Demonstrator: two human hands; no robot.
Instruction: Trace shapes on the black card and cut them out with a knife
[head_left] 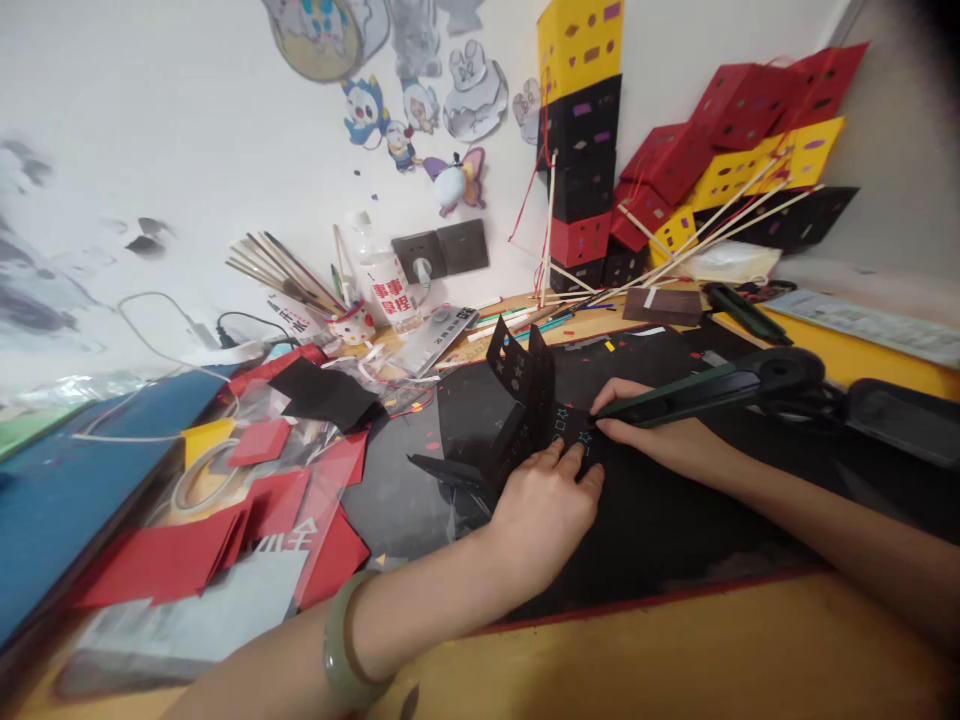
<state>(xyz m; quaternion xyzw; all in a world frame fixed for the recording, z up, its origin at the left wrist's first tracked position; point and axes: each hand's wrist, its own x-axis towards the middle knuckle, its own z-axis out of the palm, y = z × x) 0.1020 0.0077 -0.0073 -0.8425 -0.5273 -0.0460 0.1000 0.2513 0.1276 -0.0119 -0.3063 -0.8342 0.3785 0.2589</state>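
Observation:
My left hand (547, 500) lies with its fingers spread flat on a folded black card strip (517, 435), pressing it to the dark mat. Outlines of stars and squares are drawn on the strip beside my fingertips. Its far panels stand upright and have small shapes cut through them. In my right hand (637, 425), thumb and fingers pinch a long dark green tool that looks like a craft knife (697, 390). Its front end is at the strip, just right of my left fingers. The blade itself is too small to make out.
A black cutting mat (675, 520) covers the wooden table (675, 650). Red card pieces (172, 545), a tape roll (199, 475) and plastic bags lie left. Behind stand a bottle (390, 290), a cup of brushes (352, 325) and a tower of pierced card boxes (581, 150).

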